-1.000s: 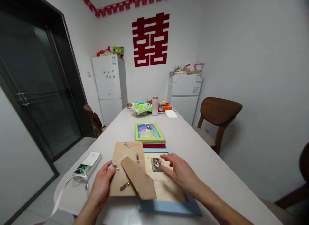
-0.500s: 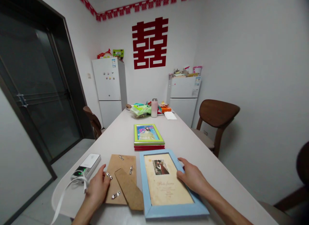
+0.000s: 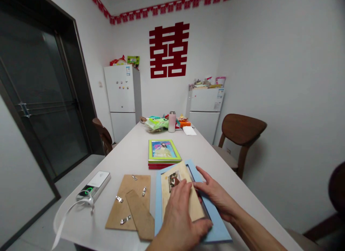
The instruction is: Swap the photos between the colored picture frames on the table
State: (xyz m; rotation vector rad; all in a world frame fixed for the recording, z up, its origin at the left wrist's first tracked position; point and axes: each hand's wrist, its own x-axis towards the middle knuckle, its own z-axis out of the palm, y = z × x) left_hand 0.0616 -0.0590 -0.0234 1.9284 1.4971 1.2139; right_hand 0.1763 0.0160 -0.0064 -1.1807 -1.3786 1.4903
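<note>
The light-blue picture frame [image 3: 159, 193] lies face up at the front of the table. Its cream paper insert [image 3: 193, 208], with a small couple photo, is tilted, and its right side stands up out of the opening. Across the insert lies my left hand [image 3: 180, 211], fingers on its face and thumb by its lower right edge. My right hand [image 3: 215, 197] grips the frame's right side, with a finger partly visible behind the insert's raised edge. Left of the frame rests the brown backing board [image 3: 136, 186] with metal clips and a stand leg [image 3: 140, 215].
A green photo frame [image 3: 164, 160] tops a stack behind the blue one. At left sits a power bank [image 3: 94, 184] with a white cable. A pink bottle [image 3: 171, 122] and green packages [image 3: 156, 125] stand at the far end. Chairs [image 3: 242, 130] flank the table.
My left hand has moved right from the backing board onto the insert. The insert, flat before, now tilts up on its right side. My right hand remains at the frame's right side.
</note>
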